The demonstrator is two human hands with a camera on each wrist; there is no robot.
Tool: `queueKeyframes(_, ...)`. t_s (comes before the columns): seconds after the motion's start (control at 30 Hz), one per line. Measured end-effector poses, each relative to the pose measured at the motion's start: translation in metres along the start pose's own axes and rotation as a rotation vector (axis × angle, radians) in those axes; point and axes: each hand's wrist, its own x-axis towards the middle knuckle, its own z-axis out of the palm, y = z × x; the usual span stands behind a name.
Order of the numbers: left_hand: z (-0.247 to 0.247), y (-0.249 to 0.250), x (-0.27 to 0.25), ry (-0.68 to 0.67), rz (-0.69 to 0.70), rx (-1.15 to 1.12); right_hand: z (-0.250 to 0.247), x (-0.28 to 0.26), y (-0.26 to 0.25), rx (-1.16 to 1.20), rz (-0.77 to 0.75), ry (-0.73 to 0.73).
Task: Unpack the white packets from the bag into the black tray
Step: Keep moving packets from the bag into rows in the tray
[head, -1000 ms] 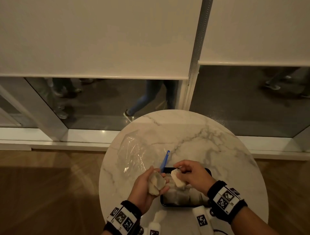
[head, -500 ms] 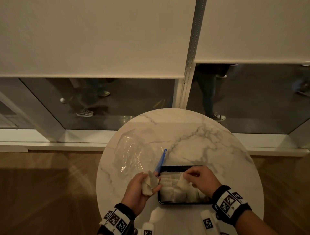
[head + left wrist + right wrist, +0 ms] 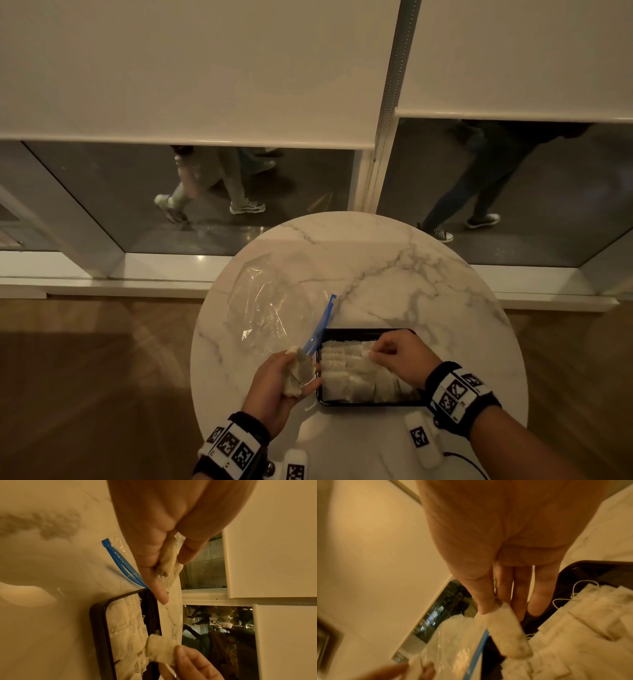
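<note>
White packet point(image 3: 365, 353) perhaps over tray edge point(image 3: 363, 331)

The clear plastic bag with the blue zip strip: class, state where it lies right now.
In the head view the bag lies flat on the marble table, left of the black tray and beyond the left hand.

White packets point(image 3: 359, 377), black tray point(image 3: 363, 331)
</note>
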Motion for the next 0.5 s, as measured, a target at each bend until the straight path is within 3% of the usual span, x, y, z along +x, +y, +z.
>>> queueKeyframes(0.23,-0.003,0.001,0.002,0.002,0.017,-0.022,0.017,0.017,0.005,-0.347,0.070,-0.259)
queueKeyframes(0.5,-0.014,-0.002,0.016,0.025,0.035,-0.043,0.033,0.037,0.005,-0.485,0.114,-0.475)
